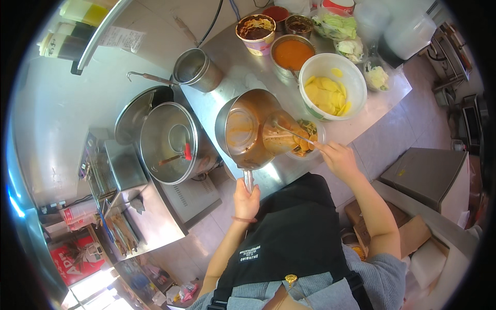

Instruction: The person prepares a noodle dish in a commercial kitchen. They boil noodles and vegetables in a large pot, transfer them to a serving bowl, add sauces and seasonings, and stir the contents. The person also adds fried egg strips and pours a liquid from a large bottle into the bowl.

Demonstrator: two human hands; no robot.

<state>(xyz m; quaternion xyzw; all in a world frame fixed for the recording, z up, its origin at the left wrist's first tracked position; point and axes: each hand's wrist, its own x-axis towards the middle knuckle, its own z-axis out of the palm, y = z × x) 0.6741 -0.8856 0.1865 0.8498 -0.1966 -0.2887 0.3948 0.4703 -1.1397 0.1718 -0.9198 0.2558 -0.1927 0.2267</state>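
My left hand (247, 199) grips the handle of a metal saucepan (248, 130), which is tilted to the right. Brown-orange sauce and slices spill over its lip into a clear round bowl (322, 133) on the steel table. In my right hand (336, 158) is a thin metal utensil (296, 133), whose far end reaches to the pan's lip over the food. Sliced food and dark greens (308, 128) lie in the bowl, partly hidden by the pan and the sauce.
On the steel table (209, 108) stand a white tub of yellow slices (332, 87), a pot of orange sauce (293, 54), a sauce-smeared paper tub (256, 35), metal strainers (197, 69) and bags of cut vegetables (337, 27). A large steel pot (168, 143) stands to the left.
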